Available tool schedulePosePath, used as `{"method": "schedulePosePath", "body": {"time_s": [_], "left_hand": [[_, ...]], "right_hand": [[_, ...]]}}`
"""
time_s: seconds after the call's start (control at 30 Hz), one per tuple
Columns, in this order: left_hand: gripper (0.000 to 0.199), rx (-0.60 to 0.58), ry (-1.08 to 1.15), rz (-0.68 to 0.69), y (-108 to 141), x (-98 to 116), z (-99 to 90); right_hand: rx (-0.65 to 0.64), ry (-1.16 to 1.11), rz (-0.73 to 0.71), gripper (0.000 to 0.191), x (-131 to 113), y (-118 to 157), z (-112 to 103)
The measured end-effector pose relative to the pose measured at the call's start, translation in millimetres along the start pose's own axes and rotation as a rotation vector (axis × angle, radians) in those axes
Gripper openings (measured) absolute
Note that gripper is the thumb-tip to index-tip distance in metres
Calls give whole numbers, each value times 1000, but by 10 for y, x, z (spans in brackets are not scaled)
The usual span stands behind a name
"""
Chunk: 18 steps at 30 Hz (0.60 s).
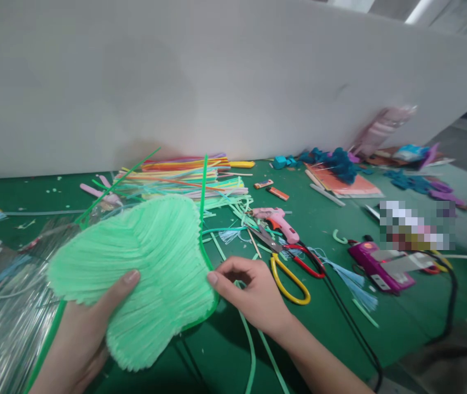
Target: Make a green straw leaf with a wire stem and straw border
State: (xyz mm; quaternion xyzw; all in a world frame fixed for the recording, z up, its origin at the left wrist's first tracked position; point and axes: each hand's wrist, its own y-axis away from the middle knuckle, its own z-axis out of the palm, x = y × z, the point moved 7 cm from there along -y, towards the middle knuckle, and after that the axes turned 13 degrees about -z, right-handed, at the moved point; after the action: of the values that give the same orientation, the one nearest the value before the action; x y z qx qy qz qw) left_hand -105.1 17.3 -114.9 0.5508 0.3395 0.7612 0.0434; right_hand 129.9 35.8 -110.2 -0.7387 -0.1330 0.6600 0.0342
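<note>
A light green fuzzy panel point(167, 246), lobed and made of rows of what look like chenille stems, is held up at the centre. My left hand point(83, 328) grips it from the lower left, thumb on its face and the other fingers hidden behind. A darker green stem point(203, 202) follows the panel's right edge and its free end sticks up. My right hand point(253, 290) pinches at that edge with thumb and forefinger closed on the darker stem. Another dark green stem end point(124, 178) rises behind the panel's upper left.
On the green table point(315, 339) lie a pink glue gun point(280, 223), scissors point(275, 246) with red and yellow handles, and a lighter point(278, 193). Bundled coloured stems point(188, 178) lie along the white partition point(134, 82). A purple device point(376, 268) with cables sits right; clear wrappers point(15, 295) lie left.
</note>
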Motion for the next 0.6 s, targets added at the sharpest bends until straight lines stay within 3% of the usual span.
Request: {"method": "schedulePosePath", "body": {"time_s": [0.2, 0.3, 0.43, 0.53, 0.6], "left_hand": [[83, -23, -7, -17, -13, -33, 5], [85, 0, -20, -52, -5, -85, 2], [79, 14, -54, -65, 47, -123, 44], [80, 12, -53, -70, 72, -126, 67], [82, 8, -47, -80, 68, -121, 68]], "right_hand": [[23, 165, -74, 34, -24, -11, -31], [87, 157, -125, 25, -62, -17, -62], [275, 24, -293, 22, -195, 4, -190], [328, -2, -456, 5, -308, 45, -268], [322, -21, -473, 22, -305, 56, -301]]}}
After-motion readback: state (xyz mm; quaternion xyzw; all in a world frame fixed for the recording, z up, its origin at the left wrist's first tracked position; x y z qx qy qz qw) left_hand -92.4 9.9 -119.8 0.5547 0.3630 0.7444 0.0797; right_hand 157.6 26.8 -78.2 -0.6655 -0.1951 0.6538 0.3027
